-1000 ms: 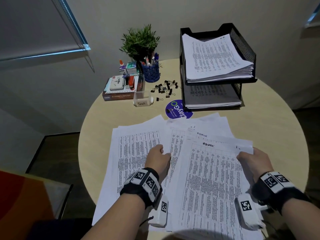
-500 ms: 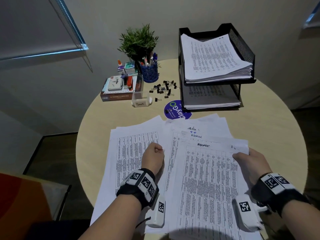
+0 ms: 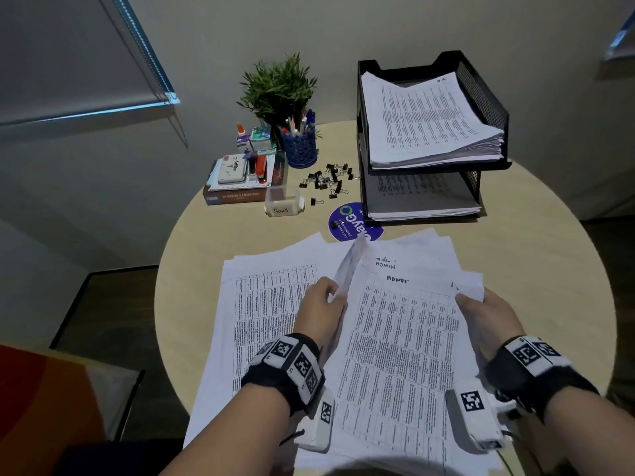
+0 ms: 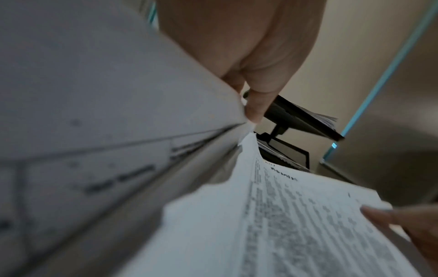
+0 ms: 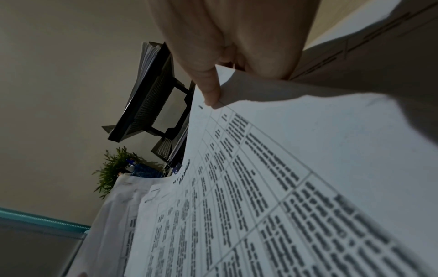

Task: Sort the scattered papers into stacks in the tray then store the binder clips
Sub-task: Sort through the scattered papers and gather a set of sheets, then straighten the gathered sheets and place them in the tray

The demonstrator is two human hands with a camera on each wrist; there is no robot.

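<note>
Both hands grasp papers spread on the round worktop: the left hand pinches a lifted sheet's edge, the right hand grips the top sheet's corner. Binder clips lie scattered beside the black tray, which holds two stacks.

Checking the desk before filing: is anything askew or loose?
Yes. The small black binder clips lie scattered loose on the round beige table, one on the blue round sticker. White printed sheets lie fanned and skewed before the black mesh tray.
</note>
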